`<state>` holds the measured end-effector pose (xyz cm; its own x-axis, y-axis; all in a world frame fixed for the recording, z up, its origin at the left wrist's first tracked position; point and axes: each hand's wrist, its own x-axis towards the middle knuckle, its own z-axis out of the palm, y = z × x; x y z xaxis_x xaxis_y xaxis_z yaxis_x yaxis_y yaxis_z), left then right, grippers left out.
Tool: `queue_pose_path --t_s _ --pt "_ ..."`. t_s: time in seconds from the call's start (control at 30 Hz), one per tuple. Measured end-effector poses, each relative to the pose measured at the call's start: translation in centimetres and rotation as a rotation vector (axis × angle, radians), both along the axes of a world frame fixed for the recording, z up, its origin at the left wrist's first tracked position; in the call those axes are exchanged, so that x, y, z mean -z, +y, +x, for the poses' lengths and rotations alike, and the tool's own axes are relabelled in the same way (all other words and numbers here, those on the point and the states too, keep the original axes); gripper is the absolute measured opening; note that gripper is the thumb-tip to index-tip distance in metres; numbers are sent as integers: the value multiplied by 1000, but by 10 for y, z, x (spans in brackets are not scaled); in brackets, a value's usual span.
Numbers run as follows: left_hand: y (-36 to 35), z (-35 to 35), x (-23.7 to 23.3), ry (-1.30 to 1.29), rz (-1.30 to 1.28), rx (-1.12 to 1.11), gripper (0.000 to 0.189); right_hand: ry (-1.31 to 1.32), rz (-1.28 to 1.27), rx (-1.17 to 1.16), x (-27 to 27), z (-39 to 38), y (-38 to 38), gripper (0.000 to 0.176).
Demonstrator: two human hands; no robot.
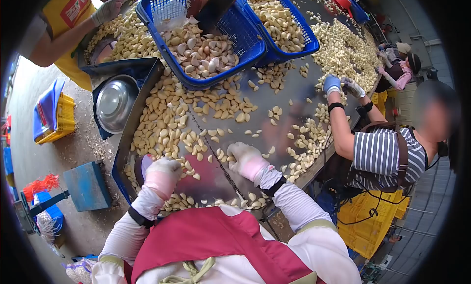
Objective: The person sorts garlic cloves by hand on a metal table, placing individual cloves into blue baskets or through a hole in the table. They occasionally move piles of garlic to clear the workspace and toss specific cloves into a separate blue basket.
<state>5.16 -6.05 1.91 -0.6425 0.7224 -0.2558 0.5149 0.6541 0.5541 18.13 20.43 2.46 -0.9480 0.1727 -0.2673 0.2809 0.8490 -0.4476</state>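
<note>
My left hand (164,175), in a white and pink glove, rests at the near left of the metal table (216,173), beside the garlic cloves. Its fingers are curled together, and what they hold, if anything, is hidden. My right hand (247,160), gloved the same way, is over the table to the right of a thin chain. Its fingers bend downward, and their tips are too indistinct to show a hold. Loose peeled garlic cloves (164,122) lie in a heap beyond my left hand. Further cloves (314,142) are scattered to the right of my right hand.
A blue basket (255,47) of unpeeled garlic stands ahead, next to another blue basket (311,44) of cloves. A co-worker in a striped shirt (378,149) reaches over the table at right. Another person's gloved hand (107,12) is at upper left. A metal bowl (117,105) sits left.
</note>
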Motion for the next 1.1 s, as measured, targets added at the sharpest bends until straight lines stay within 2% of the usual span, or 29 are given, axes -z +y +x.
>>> queue_pose_path --t_s 0.03,0.07,0.13,0.17,0.2,0.23,0.27,0.3,0.33,0.37,0.4,0.43,0.47,0.5,0.57,0.6,0.63,0.67,0.7,0.73,0.77,0.8,0.83,0.9,0.93,0.97,1.0,1.03,1.1 --pt "7 2 -2 49 -83 46 16 -23 -100 47 0 -4 3 18" --pt "12 7 -3 223 -170 141 15 -17 -99 43 1 -8 9 18" --pt "18 25 11 431 -286 278 11 5 -618 126 -6 -26 22 17" --pt "19 34 15 575 -314 336 9 35 -459 198 -13 -50 39 20" --pt "22 38 7 567 -355 410 9 208 -1272 568 -79 -66 44 30" --pt "21 40 9 577 -354 418 9 432 -1171 592 -96 -75 62 37" --pt "20 41 12 532 -350 398 10 661 -1525 572 -119 -83 65 30" --pt "23 37 13 492 -341 381 11 689 -1518 572 -114 -83 63 30" --pt "26 27 -1 255 -237 322 8 634 -1052 349 -99 -83 56 31" --pt "30 20 -1 279 -217 340 8 552 -575 145 -77 -83 48 33" --pt "35 14 0 176 -58 255 8 506 -335 23 -37 -71 28 34" --pt "41 10 0 63 99 170 11 174 -726 35 -43 -61 3 42" --pt "54 5 -15 58 122 170 21 -44 -909 61 -44 -56 -16 42" --pt "64 1 -33 61 136 175 21 -270 -1090 85 -44 -56 -25 43" --pt "81 -12 -61 127 451 55 29 -291 -1420 107 -47 -67 -17 42" --pt "87 -24 -61 299 674 10 37 -209 -1333 183 -62 -83 -12 35" --pt "83 -38 -59 356 740 -2 40 94 -1270 39 -88 -94 2 31" --pt "76 -53 -54 427 672 -48 41 228 -1475 157 -94 -106 17 30" --pt "68 -66 -47 496 605 -93 42 414 -1681 239 -142 -113 25 31" --pt "59 -73 -37 545 410 -142 47 637 -1736 276 -127 -132 43 31" --pt "55 -83 -25 579 212 -191 53 633 -2150 347 -152 -123 62 35" --pt "51 -90 -15 419 -42 -258 67 544 -1792 340 -133 -116 81 41" --pt "40 -100 22 358 37 -249 74 457 -1431 321 -93 -114 99 48" --pt "60 -88 -7 307 -169 -190 75 66 -799 388 -3 -121 110 65" --pt "62 -87 13 289 -89 -183 73 133 -320 289 0 -114 93 71" --pt "67 -75 12 216 -34 -181 71 199 158 184 -1 -106 74 77" --pt "69 -67 12 297 -40 2 70 -35 185 206 -21 -111 51 91" --pt "69 -60 10 380 -45 181 68 50 353 117 6 -109 40 102" --pt "63 -49 -4 393 -83 243 67 111 331 76 6 -113 7 101"
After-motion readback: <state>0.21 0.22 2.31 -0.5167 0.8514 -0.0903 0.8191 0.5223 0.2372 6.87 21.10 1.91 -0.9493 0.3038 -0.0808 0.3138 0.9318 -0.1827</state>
